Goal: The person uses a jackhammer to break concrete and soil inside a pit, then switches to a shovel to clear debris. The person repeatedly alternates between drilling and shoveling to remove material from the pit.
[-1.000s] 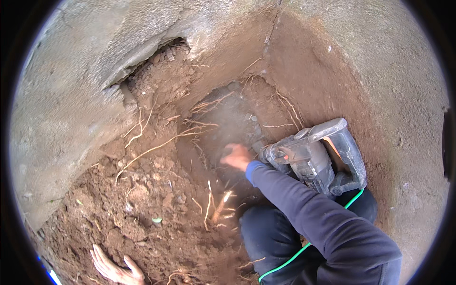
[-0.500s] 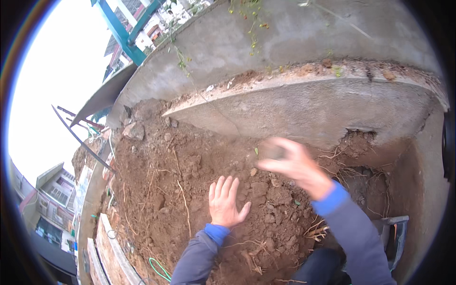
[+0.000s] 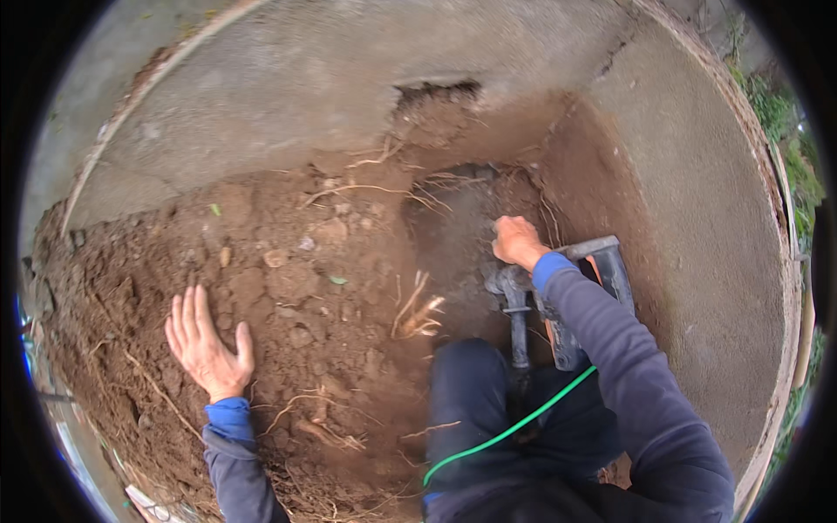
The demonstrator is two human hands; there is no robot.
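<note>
My left hand (image 3: pixel 209 353) lies with fingers stretched out on a bank of loose brown soil (image 3: pixel 288 305). It holds nothing. Over the dug-out hole (image 3: pixel 453 235) my right hand (image 3: pixel 518 241) is closed; whatever it may hold is hidden. Just below that hand, beside my legs, sits a dark grey and orange power tool that looks like a demolition hammer (image 3: pixel 565 340), with a side handle (image 3: pixel 519 336). My right forearm covers part of it. Between the soil bank and the hole, a cut root stump (image 3: pixel 417 315) sticks up with pale, splintered ends.
A grey concrete wall (image 3: pixel 288 87) runs along the far side, with a broken notch (image 3: pixel 436 91) above the hole. Another wall (image 3: pixel 706 192) bounds the right. A green cable (image 3: pixel 506 440) crosses my leg (image 3: pixel 466 383). Thin roots (image 3: pixel 357 187) poke from the soil.
The view has swung right, bringing the hole and power tool toward the middle. My right hand has moved from above the soil to over the hole, its fingers now closed. My left hand stays on the soil.
</note>
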